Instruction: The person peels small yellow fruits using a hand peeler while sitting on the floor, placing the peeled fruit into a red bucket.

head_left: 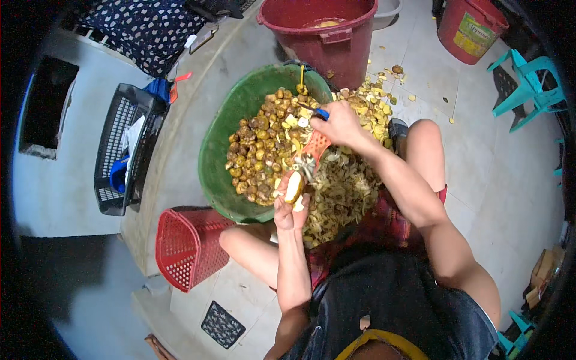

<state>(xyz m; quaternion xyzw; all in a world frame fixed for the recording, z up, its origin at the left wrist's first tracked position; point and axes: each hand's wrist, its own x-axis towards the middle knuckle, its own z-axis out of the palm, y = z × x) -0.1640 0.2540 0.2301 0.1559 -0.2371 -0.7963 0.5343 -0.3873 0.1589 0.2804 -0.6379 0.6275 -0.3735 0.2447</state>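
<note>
My left hand (291,207) is closed round a pale yellow piece of fruit (294,187), held over the near edge of a green tub (211,162). The tub carries many round, yellow-brown fruits (258,141). To the right and farther off, my right hand (343,125) grips a knife by its blue handle (323,113), with the dark blade pointing left over the tub. Between my hands shows part of an orange perforated plastic container (316,145). A heap of pale and brownish peelings (345,189) lies in front of me.
Beyond the tub stands a big dark red bucket (312,45), and yellow scraps (375,102) litter the floor beside it. A red perforated basket (180,252) is at my left, near a black crate (120,150). At right are another red bucket (471,30) and a turquoise stool (531,84).
</note>
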